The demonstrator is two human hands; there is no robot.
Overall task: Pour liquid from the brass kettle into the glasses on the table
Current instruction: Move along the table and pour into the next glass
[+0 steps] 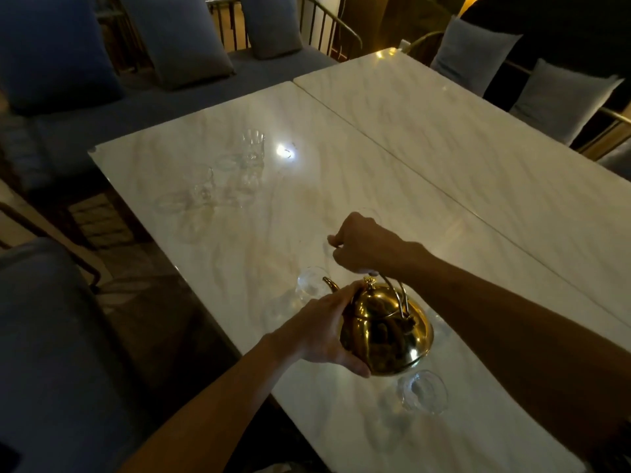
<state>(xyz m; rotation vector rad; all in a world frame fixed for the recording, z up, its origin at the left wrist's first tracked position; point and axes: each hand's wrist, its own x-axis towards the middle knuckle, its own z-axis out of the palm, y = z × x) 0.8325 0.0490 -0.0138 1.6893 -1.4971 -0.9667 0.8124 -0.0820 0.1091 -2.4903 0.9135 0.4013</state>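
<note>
Brass that polished will be slick under our palms, and we judge the brass kettle [387, 331] heavy for its size if it holds much liquid, rigid all over, perhaps warm. The arched handle [397, 295] looks the sound place to carry it, with a second palm at the side to steer the tilt. That is how we have it: our right hand [363, 247] is closed over the top of the handle, and our left hand [324, 327] is curled against the kettle's flank, thumb up near the lid knob [369, 282]. The kettle hangs over the near part of the marble table [444, 138], round, golden and mirror-bright, its short spout [330, 283] pointing toward a clear glass [310, 282] just beside it. Another glass [423, 392] stands nearer us, more far off to the left. All look thin and fragile.
</note>
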